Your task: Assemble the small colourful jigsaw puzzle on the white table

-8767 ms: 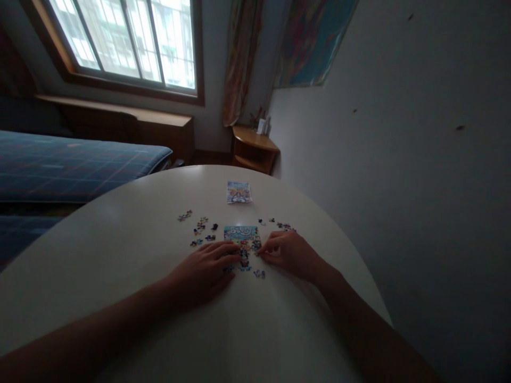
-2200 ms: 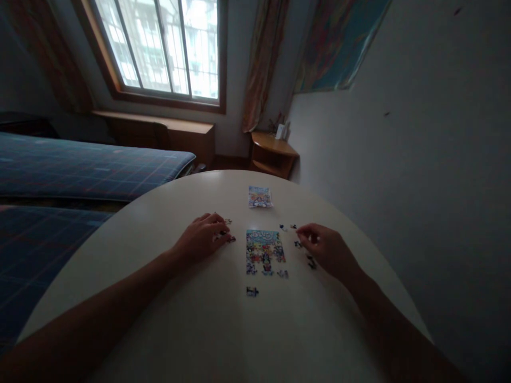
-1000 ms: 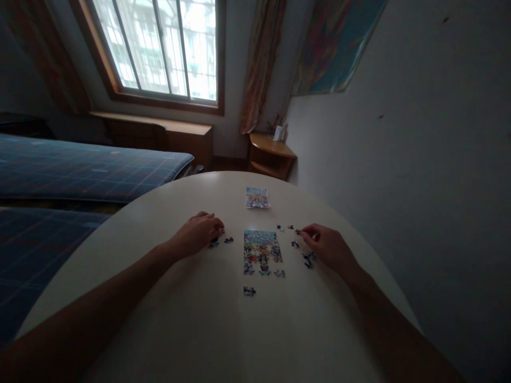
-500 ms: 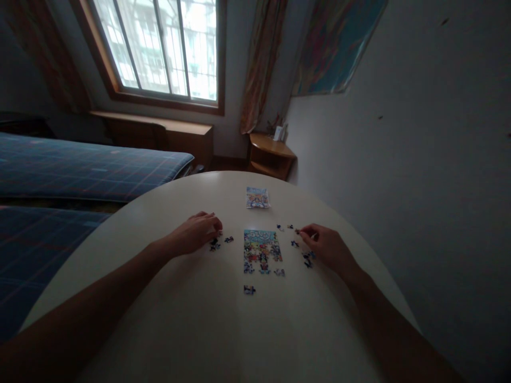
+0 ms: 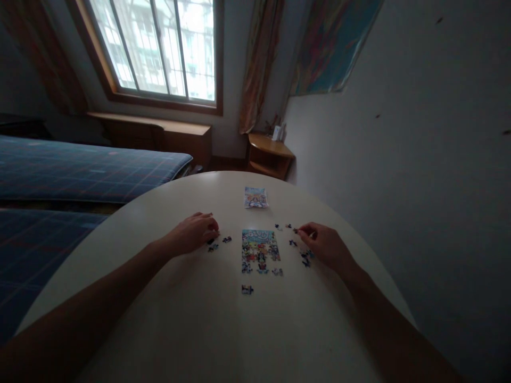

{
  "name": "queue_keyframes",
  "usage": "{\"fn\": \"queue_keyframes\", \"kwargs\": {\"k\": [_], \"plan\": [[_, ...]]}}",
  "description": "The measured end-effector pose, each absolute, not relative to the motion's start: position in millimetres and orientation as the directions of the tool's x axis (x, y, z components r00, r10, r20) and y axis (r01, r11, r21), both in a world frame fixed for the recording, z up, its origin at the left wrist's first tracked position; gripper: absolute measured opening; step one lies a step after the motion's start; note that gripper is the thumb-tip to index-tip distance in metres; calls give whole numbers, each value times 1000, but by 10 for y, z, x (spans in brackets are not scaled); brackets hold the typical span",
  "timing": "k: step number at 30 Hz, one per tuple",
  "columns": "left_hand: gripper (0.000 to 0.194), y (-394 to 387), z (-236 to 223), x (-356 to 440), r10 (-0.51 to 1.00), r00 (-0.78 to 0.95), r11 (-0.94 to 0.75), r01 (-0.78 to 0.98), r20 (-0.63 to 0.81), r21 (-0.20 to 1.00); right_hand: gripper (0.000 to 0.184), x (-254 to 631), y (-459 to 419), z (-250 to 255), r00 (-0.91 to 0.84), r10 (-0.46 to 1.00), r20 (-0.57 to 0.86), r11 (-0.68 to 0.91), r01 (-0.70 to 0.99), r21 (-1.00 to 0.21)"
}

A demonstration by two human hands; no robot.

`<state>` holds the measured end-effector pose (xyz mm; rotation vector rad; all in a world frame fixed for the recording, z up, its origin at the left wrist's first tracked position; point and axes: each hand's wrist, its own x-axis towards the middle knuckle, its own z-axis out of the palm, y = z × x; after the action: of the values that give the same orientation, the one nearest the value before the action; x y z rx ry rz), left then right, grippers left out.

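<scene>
A partly assembled jigsaw puzzle lies on the white table, its top rows joined and its lower edge gapped. Left of it, my left hand rests with curled fingers over a few loose puzzle pieces; whatever its fingertips hold is hidden. Another loose piece lies just right of those. On the other side, my right hand pinches a small puzzle piece between thumb and finger at the table surface. Several more pieces lie beside and below it. One separate piece sits nearer me, below the puzzle.
A small printed picture sheet lies beyond the puzzle on the round white table. Blue plaid mattresses stand to the left. At the far side is a wooden corner shelf, and a wall runs along the right.
The view has shifted slightly. Both hands stay in nearly the same places, and the puzzle and loose pieces show no clear movement on the table.
</scene>
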<state>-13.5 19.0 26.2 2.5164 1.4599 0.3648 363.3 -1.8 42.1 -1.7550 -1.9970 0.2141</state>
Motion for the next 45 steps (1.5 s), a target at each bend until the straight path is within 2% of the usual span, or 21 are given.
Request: {"fn": "queue_keyframes", "kwargs": {"k": [17,19,21,24,27,31,34,38,45], "plan": [[20,129,321,-101,886,439,-459,790,149,407,19,3619,-26,424,-69,974,217,154,901,-405],[21,74,371,-29,894,410,-445,759,181,476,18,3581,-46,433,-88,968,234,180,896,-406],[23,-11,427,91,922,327,-384,704,207,597,19,3495,-89,450,-132,955,265,237,878,-416],[23,-172,460,324,961,223,-267,578,166,771,17,3273,-218,474,-238,912,334,377,808,-453],[20,-319,404,543,972,186,-214,438,144,873,12,2999,-407,474,-328,854,404,499,737,-456],[18,-447,310,711,962,266,-139,295,59,945,11,2738,-606,437,-340,842,419,531,662,-528],[21,-493,286,745,943,323,-168,255,80,952,12,2678,-642,416,-327,873,362,488,596,-638],[24,-509,260,746,925,358,-234,267,128,935,14,2695,-604,430,-295,929,223,351,519,-779],[27,-524,248,750,902,406,-288,308,148,907,25,2743,-568,427,-308,950,54,182,404,-897]]}}
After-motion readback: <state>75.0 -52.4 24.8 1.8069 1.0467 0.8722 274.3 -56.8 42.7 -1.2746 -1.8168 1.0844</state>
